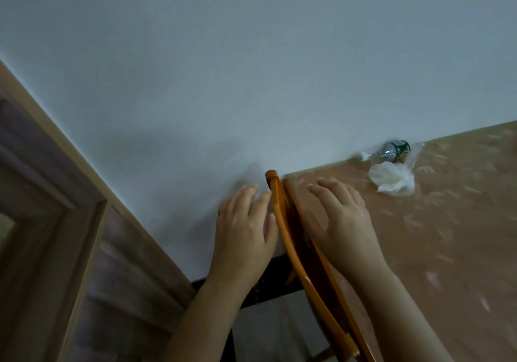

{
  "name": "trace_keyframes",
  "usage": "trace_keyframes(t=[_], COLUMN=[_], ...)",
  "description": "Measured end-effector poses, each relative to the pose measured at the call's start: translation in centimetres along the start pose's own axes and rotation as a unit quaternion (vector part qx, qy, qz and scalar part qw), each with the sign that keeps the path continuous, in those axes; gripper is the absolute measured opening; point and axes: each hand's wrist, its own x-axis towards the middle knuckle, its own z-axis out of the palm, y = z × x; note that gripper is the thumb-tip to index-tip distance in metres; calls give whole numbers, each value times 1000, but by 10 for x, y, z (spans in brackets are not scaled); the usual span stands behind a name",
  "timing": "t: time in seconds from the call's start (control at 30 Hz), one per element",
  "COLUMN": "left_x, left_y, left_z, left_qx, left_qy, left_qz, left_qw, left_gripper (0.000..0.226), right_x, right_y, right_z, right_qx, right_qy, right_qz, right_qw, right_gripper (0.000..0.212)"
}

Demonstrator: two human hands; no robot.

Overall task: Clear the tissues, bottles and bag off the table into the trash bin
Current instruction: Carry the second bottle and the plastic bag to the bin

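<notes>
A crumpled white tissue lies on the brown patterned table near its far edge by the wall. Just behind it a clear plastic bottle with a green label lies on its side, with a thin clear bag beside it. My right hand hovers flat over the table's left corner, fingers spread, holding nothing. My left hand is left of the chair back, fingers apart and empty. No trash bin shows.
An orange wooden chair back stands between my hands against the table's left edge. A pale blue wall fills the top. A wooden door frame runs along the left.
</notes>
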Motion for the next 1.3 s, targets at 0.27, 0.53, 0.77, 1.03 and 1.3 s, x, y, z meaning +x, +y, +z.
trace_keyframes(t=[0.27,0.53,0.77,1.03,1.3], left_x=[65,130,211,265,278], left_y=[1,8,4,0,23], left_z=[61,131,198,291,352], left_qx=[-36,-90,-148,-162,-149], left_qy=[-46,-112,-163,-240,-308], left_qz=[38,127,214,295,316], left_qw=[998,982,952,911,885], left_gripper=[43,42,45,34,42], right_x=[35,53,78,101,110], right_y=[72,117,151,175,237], right_z=[5,8,28,70,100], right_qx=[-62,-131,-210,-234,-217], right_qy=[33,88,109,120,101], right_qz=[88,188,295,377,407], right_qw=[994,969,926,888,882], right_gripper=[35,33,30,34,43])
